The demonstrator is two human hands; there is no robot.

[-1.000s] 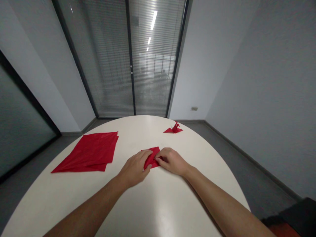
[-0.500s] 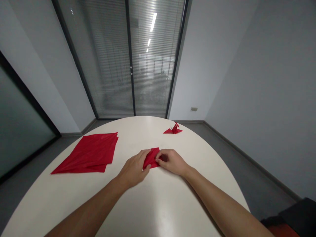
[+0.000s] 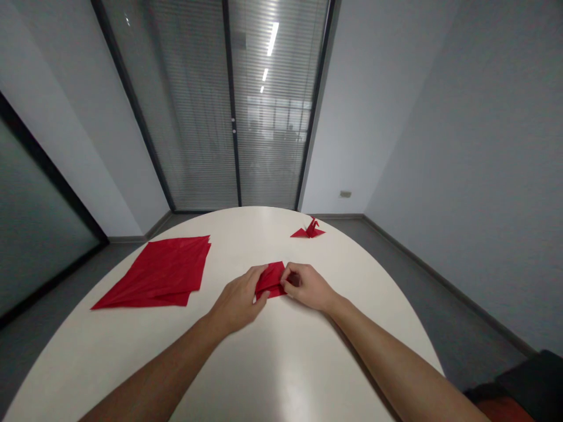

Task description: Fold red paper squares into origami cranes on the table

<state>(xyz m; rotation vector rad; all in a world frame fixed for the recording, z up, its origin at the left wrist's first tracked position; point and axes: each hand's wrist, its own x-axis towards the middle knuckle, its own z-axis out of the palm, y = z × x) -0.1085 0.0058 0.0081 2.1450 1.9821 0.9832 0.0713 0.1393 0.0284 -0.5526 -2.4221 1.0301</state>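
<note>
A small folded piece of red paper (image 3: 271, 279) lies on the white table between my two hands, a crease running across it. My left hand (image 3: 240, 298) holds its left side, thumb at the near edge and fingers along the far edge; some fingertips are hard to make out. At the paper's right edge, my right hand (image 3: 308, 285) pinches it between thumb and forefinger, the other fingers curled in. Beyond my right hand stands a folded red paper crane (image 3: 310, 229) with its wings spread.
Larger red paper sheets (image 3: 158, 272) lie overlapped on the left of the round white table (image 3: 246, 369). A glass partition with blinds (image 3: 272, 158) rises behind the far edge. Something black and red (image 3: 523, 387) shows at the lower right.
My right hand has shifted slightly right along the paper, and a crease or flap edge now shows across it. My left hand stays in place.
</note>
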